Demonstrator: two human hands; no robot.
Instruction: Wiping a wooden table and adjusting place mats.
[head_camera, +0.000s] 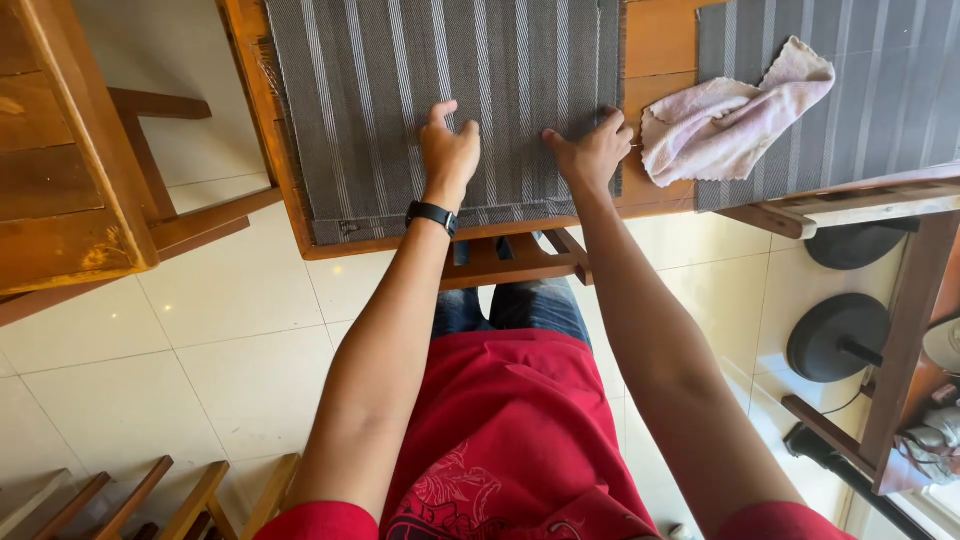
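Observation:
A grey striped placemat (380, 70) lies on a wooden table (660, 40), reaching down to its near edge. My left hand (449, 145) rests on the mat with fingers curled and pressing down; a black band is on that wrist. My right hand (592, 150) lies flat near the mat's right edge, fingers spread and touching the cloth. Neither hand grips anything. A crumpled pink cloth (725, 115) lies just right of my right hand, partly on the wood and partly on a second grey striped placemat (880, 90).
A wooden chair (70, 150) stands at the left on the pale tiled floor (230, 340). Round black bases (838, 335) and a wooden frame (905, 340) stand at the right. More chair slats (190, 500) show at the bottom left.

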